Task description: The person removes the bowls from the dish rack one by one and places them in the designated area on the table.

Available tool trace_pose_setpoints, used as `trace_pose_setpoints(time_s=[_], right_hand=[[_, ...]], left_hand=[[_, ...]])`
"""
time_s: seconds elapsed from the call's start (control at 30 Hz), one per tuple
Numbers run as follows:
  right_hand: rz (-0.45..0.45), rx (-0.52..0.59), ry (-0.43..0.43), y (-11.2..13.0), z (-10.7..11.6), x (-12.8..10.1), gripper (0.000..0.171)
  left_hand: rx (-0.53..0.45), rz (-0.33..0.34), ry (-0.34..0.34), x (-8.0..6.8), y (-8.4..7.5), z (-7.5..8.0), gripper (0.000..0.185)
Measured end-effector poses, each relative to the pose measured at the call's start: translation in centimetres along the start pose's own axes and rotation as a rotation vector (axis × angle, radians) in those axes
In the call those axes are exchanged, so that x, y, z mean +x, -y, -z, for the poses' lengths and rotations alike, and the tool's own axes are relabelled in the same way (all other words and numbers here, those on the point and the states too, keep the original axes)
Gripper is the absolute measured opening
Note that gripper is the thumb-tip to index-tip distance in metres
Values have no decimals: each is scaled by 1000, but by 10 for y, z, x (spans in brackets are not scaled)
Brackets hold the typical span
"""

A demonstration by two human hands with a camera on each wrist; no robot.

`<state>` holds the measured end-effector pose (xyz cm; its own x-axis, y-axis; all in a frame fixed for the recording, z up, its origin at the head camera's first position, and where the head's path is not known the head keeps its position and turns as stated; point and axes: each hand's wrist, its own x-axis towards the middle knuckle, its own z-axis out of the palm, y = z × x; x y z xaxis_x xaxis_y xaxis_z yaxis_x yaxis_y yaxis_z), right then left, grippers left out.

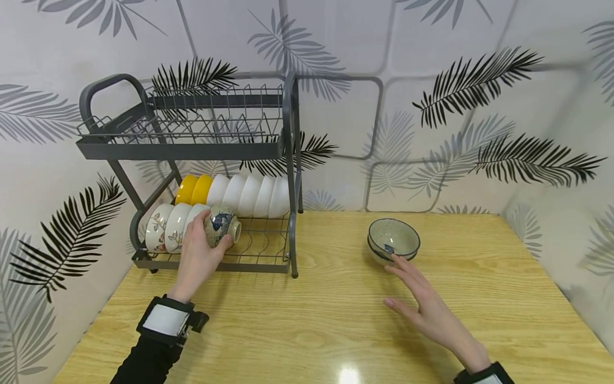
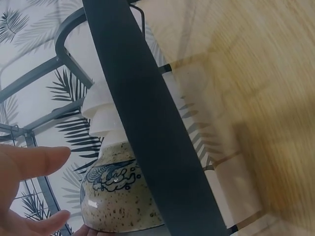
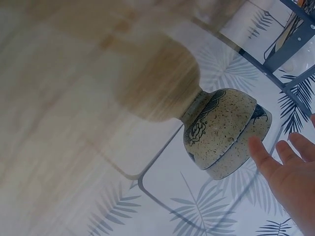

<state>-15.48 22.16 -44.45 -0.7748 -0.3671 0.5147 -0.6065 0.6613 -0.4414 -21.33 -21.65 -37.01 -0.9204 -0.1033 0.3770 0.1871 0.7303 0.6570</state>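
On the rack's lower tier, my left hand grips a speckled bowl with a blue pattern, fingers over its top and thumb by its foot. The bowl is tipped on its side, foot to the right, at the end of a row of white floral bowls. A dark rack bar covers part of it in the left wrist view. On the table at right stand two nested speckled bowls. My right hand is beside them, fingers extended, fingertips close to the near rim.
The two-tier dark dish rack stands at the left of the wooden table. Behind the floral row are yellow bowls and several plain white bowls. A leaf-patterned wall rises at the table's back and sides.
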Motion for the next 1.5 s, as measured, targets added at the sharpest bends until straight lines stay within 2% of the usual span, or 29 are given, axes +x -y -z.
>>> trace_pose_setpoints(time_s=[0.23, 0.47, 0.63, 0.77, 0.97, 1.07, 1.2, 1.27, 1.37, 1.5], right_hand=[[7, 2, -1, -1, -1, 1, 63], [6, -3, -2, -1, -1, 1, 63], [19, 1, -5, -1, -2, 2, 63], [29, 2, -10, -1, -2, 2, 63], [41, 9, -14, 1, -2, 3, 63], [42, 8, -15, 1, -2, 3, 63], [34, 4, -13, 0, -2, 3, 63], [31, 4, -13, 0, -3, 3, 63], [29, 8, -12, 0, -3, 3, 63], [32, 10, -14, 0, -3, 3, 63]], left_hand=[[71, 23, 4, 4, -1, 0, 72], [136, 19, -38, 9, 0, -3, 65], [138, 17, -74, 13, 2, -5, 59], [117, 30, -78, 18, 4, -4, 57], [103, 70, -13, 25, 6, 3, 54], [108, 67, 17, 28, 4, 9, 51], [90, 56, 66, 33, 2, 16, 29], [80, 72, 97, 36, 2, 18, 25], [60, 114, 144, 38, 4, 22, 30], [-67, 188, 204, 39, 4, 23, 44]])
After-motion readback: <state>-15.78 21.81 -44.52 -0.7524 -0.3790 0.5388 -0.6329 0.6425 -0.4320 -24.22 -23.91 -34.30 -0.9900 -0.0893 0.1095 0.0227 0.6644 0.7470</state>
